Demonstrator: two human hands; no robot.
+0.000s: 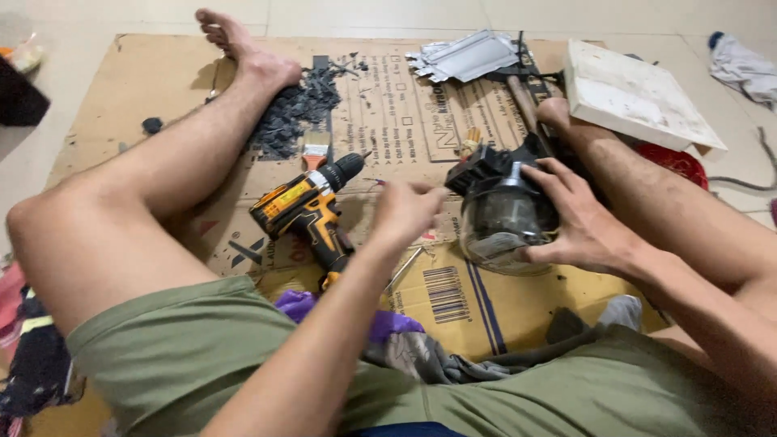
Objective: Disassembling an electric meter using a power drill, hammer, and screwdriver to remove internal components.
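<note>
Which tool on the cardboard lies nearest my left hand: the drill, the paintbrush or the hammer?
The yellow-and-black drill, just beside the left hand; the others lie farther up.

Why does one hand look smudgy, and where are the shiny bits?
In the head view, the left hand is blurred, its fingers hard to make out. The right hand looks sharper, gripping a clear jar whose glass shows pale glare. The drill looks crisp, its shadow soft on the cardboard. The light is even and the edges of the view bend slightly.
</note>
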